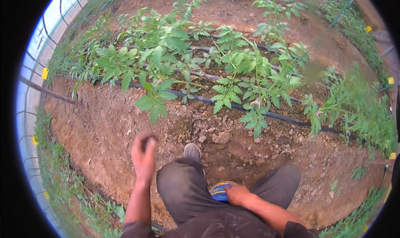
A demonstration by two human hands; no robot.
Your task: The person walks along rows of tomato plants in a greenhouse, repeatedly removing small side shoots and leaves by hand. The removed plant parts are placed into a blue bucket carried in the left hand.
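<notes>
My left hand is raised over the bare soil at the left, blurred, with its fingers curled; whether it holds something small cannot be told. Between my knees, my right hand grips the side of a blue container or packet with yellow markings. Part of that blue thing is hidden by my hand and clothing. Ahead of me grow leafy tomato plants, some with pale clips or ties at their stems. Black drip irrigation hoses run along the ground among them.
Clods of earth lie before my shoe. A thin green string slants down at the upper right. A dark pole reaches in at the left. More green plants line the lower left, and yellow cards hang along the edges.
</notes>
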